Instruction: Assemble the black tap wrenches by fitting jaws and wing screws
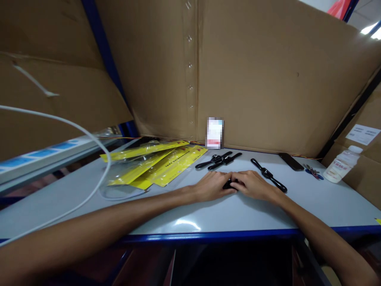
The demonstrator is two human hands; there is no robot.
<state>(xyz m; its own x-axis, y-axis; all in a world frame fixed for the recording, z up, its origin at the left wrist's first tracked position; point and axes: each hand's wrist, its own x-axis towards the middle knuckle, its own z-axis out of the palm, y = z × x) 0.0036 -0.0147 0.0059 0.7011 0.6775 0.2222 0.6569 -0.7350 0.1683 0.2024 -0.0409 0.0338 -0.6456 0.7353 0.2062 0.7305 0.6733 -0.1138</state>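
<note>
My left hand and my right hand meet over the table near its front middle. Both are closed around a black spokeshave, mostly covered by the fingers; only a dark bit shows between them. Just beyond my hands lie two more black spokeshaves, one spokeshave partly over the other spokeshave. A further black spokeshave lies at a slant to the right of my right hand.
Yellow cards in clear packaging overlap at the left. A white cable loops across the left side. At the right are a black phone, keys and a white bottle. Cardboard walls the back.
</note>
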